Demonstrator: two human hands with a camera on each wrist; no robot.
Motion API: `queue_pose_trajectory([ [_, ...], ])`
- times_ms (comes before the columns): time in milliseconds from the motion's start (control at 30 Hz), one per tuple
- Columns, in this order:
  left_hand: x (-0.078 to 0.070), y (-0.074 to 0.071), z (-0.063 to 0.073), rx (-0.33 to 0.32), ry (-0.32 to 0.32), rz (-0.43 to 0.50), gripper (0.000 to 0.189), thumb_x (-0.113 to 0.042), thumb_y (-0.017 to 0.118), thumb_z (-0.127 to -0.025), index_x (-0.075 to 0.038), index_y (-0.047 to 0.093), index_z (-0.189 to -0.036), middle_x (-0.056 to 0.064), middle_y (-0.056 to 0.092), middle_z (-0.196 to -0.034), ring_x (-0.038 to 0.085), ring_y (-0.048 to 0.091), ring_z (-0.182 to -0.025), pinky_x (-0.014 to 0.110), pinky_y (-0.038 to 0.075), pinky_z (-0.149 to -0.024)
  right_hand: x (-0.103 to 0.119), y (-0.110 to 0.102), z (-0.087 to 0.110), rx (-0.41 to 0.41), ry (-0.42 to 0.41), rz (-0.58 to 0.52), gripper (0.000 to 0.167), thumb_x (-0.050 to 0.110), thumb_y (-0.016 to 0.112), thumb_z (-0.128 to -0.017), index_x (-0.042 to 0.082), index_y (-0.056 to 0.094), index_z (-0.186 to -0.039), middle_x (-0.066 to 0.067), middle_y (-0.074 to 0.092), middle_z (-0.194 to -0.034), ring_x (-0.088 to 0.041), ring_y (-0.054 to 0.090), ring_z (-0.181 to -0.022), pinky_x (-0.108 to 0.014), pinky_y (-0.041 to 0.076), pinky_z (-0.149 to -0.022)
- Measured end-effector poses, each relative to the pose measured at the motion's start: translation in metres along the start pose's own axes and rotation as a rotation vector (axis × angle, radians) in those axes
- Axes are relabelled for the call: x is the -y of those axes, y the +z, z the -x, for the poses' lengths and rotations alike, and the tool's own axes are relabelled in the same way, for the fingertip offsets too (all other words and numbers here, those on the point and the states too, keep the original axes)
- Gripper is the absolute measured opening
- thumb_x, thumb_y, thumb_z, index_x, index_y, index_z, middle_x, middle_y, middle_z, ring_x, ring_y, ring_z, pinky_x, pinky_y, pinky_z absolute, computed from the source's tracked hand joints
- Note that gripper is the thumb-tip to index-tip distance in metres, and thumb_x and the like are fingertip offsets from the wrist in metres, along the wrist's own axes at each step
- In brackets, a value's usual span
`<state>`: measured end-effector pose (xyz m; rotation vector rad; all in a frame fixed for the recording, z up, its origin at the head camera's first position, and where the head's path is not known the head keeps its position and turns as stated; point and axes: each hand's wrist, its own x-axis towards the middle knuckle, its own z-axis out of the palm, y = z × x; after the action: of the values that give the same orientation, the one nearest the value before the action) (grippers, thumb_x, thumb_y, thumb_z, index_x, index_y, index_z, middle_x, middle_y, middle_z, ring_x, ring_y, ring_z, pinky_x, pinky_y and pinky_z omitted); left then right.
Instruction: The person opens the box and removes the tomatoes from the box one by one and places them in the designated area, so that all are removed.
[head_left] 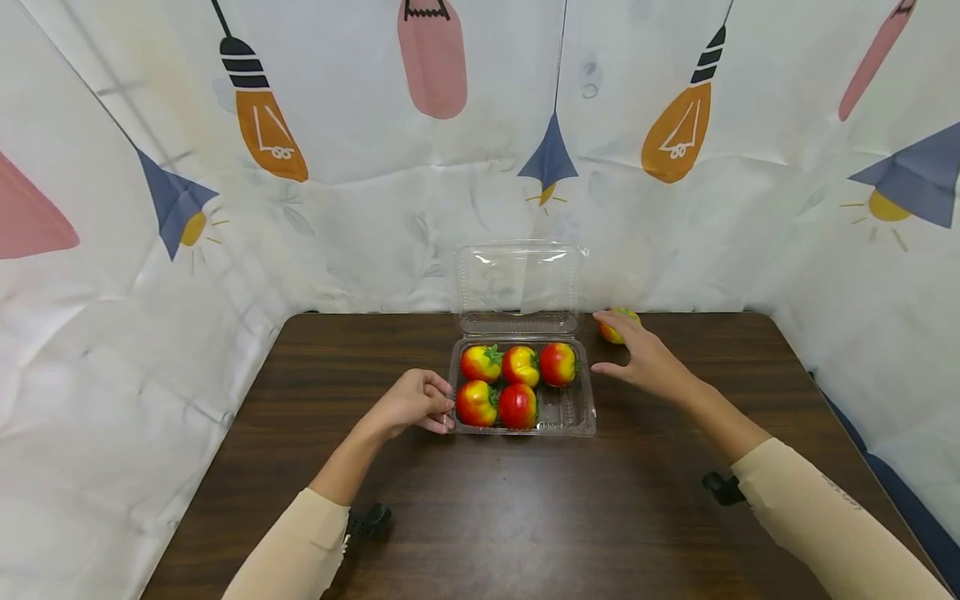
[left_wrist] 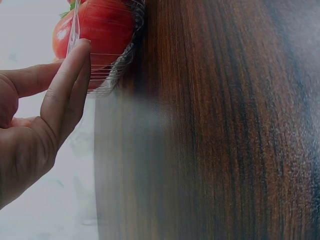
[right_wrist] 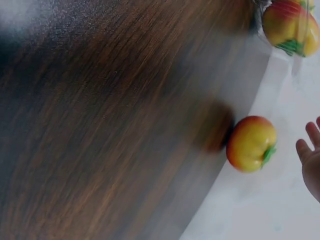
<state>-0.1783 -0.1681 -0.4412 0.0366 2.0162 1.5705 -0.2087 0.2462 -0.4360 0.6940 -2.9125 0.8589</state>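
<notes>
Dark wood-grained desk (head_left: 510, 517); a clear container (head_left: 558, 408) is set near the middle of its far edge, with the lid (head_left: 517, 292) raised on the side of that edge. Five fruits (head_left: 517, 406), red and yellow with green leafy tops, are held in the container: three in the far row, two in the near row, at left and middle.

A sixth, loose fruit (right_wrist: 251, 144) is placed by the desk's far edge, to the right of the container and apart from it. In the head view it is partly covered by the fingers of the right hand (head_left: 645, 357). That hand is held between the container's right side and the desk's right edge; thumb and fingers are spread apart. In the right wrist view a gap is seen between fingers and loose fruit.

Left hand (head_left: 415, 402): set at the container's left wall, towards its near left corner. Fingers are bent, tips laid against the clear plastic; whether the rim is pinched cannot be told. A red fruit is seen through the wall, beside the fingertips, in the left wrist view.

Forearms are covered by beige sleeves (head_left: 288, 546). Beyond the far edge a pale cloth (head_left: 352, 225) is hung, printed with orange bulbs (head_left: 678, 129) and blue lamps (head_left: 550, 154)
</notes>
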Motion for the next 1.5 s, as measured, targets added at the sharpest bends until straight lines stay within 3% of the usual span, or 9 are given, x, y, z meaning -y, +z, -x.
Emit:
queue_pose_trajectory([
  [300,0.000,-0.001,-0.002,0.011,0.002,-0.009,0.026,0.005,0.062,-0.099,0.014,0.050,-0.120,0.021,0.073,-0.091,0.023,0.075,-0.069,0.036,0.067,-0.065,0.013,0.011,-0.011,0.088,-0.119,0.050,0.096,0.032,0.087,-0.085,0.009,0.033,-0.161,-0.015,0.037,-0.164,-0.040,0.038,-0.149,-0.063,0.039,-0.118],
  [833,-0.001,0.000,-0.001,0.007,0.005,-0.008,0.028,0.005,0.062,-0.099,0.015,0.050,-0.122,0.022,0.073,-0.091,0.023,0.075,-0.069,0.036,0.067,-0.065,0.024,0.027,-0.026,0.126,-0.236,0.160,0.086,0.033,0.092,-0.078,0.009,0.050,-0.150,-0.016,0.049,-0.152,-0.038,0.048,-0.139,-0.058,0.045,-0.116],
  [1100,-0.001,0.000,-0.001,0.007,0.004,-0.009,0.028,0.005,0.062,-0.099,0.015,0.049,-0.122,0.022,0.073,-0.090,0.022,0.075,-0.069,0.036,0.067,-0.065,0.028,0.032,-0.032,0.129,-0.273,0.208,0.089,0.033,0.095,-0.074,0.005,0.052,-0.147,-0.019,0.053,-0.145,-0.039,0.052,-0.131,-0.054,0.049,-0.112],
  [1500,0.000,0.000,-0.002,-0.003,-0.001,-0.002,0.024,0.006,0.061,-0.099,0.014,0.051,-0.120,0.021,0.073,-0.090,0.024,0.075,-0.069,0.036,0.067,-0.064,0.028,0.042,-0.038,0.109,-0.265,0.239,0.085,0.033,0.097,-0.071,0.008,0.057,-0.142,-0.017,0.055,-0.137,-0.038,0.052,-0.122,-0.053,0.052,-0.105],
])
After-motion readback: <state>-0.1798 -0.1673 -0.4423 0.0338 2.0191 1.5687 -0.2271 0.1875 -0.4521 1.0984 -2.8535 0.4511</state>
